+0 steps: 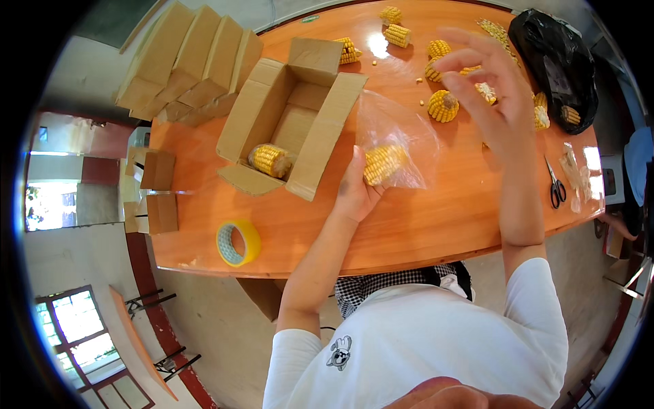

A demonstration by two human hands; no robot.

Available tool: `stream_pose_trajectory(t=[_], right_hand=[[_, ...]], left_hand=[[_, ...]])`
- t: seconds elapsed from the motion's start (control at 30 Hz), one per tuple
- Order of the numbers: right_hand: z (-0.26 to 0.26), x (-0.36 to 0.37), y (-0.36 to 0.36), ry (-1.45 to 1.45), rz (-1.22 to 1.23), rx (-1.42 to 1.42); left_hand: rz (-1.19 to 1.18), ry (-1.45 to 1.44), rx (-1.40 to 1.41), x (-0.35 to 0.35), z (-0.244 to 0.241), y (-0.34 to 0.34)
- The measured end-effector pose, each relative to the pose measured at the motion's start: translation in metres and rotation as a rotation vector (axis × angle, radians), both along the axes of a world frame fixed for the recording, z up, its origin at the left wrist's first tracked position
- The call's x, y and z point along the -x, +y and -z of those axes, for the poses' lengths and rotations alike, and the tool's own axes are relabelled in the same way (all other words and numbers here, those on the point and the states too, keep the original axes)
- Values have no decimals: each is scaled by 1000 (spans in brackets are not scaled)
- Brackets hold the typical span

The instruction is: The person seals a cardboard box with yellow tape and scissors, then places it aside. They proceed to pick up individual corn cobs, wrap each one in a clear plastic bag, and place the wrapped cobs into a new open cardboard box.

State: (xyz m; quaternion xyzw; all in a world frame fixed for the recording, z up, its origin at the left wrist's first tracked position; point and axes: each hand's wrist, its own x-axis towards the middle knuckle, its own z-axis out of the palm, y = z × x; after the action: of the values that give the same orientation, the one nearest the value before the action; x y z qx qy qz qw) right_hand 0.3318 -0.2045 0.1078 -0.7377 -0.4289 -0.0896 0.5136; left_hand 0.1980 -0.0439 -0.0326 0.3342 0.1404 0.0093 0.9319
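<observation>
My left hand grips a piece of yellow corn cob that sits in a clear plastic bag; the loose end of the bag spreads away over the table. Raised over the right part of the table, my right hand is slightly blurred, its fingers apart and nothing in them. Left of the bagged cob stands an open cardboard box with its flaps folded out. Inside its near end lies another piece of corn, wrapped in clear plastic. Several bare corn pieces lie beyond, partly hidden behind my right hand.
A roll of yellow tape rests at the near left. Folded cardboard boxes are stacked at the back left. Scissors and crumpled plastic lie at right, below a black plastic bag. Loose kernels are heaped at the back.
</observation>
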Motion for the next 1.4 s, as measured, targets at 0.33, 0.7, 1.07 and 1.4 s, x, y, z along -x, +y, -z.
stream_pose_trajectory(t=[0.33,0.7,1.07,1.4], right_hand=[[5,11,4,355,-26,137],[4,32,4,38,-82,202],[24,-20,-23,-51,-451,663],[65,0,40,-30,-612,315]], left_hand=[[-36,-79,68,-1,-2,1],[-30,-57,55,-5,-4,1],[52,-28,140,-6,6,7],[20,99,70,-6,-12,0]])
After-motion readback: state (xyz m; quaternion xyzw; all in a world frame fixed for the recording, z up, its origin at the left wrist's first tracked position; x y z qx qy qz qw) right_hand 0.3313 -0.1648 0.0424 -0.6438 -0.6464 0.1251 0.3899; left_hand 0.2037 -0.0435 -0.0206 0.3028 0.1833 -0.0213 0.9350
